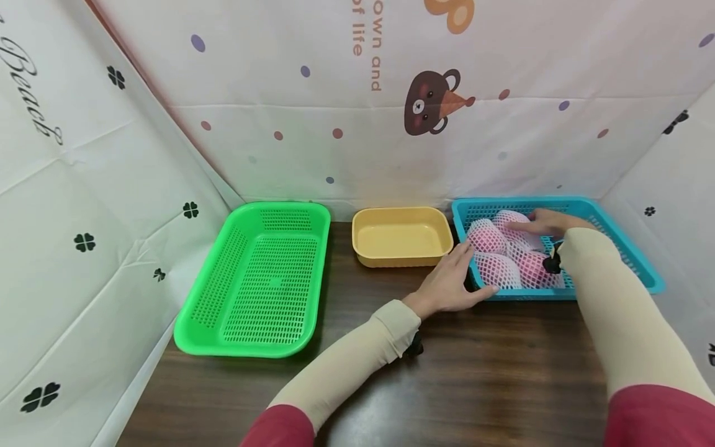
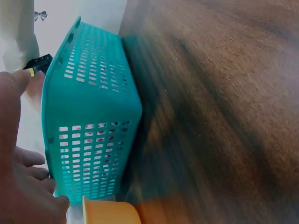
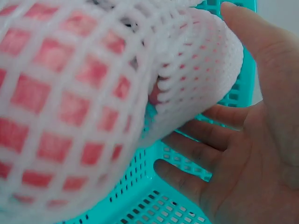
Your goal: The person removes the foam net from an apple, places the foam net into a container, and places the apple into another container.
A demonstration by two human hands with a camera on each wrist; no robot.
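Note:
Several round, pink-red fruits in white foam nets lie in the left part of a blue perforated basket [image 1: 631, 248]. My right hand [image 1: 553, 222] reaches into it at the far foam-netted fruit [image 1: 511, 222]. In the right wrist view, the fingers of that hand [image 3: 233, 144] lie loosely along the underside of this fruit [image 3: 201, 60], thumb spread apart, with a gap before the palm. A nearer netted fruit [image 3: 60, 102] fills the left of that view. My left hand [image 1: 449, 282], fingers extended, rests at the basket's near left corner; the left wrist view shows its fingertips by the rim.
A shallow yellow tray [image 1: 402, 256] stands just left of the blue basket. Farther left is a green perforated basket [image 1: 274, 282] with nothing in it. All stand on a dark wooden table [image 1: 475, 379], with a printed white cloth [image 1: 335, 155] hanging behind.

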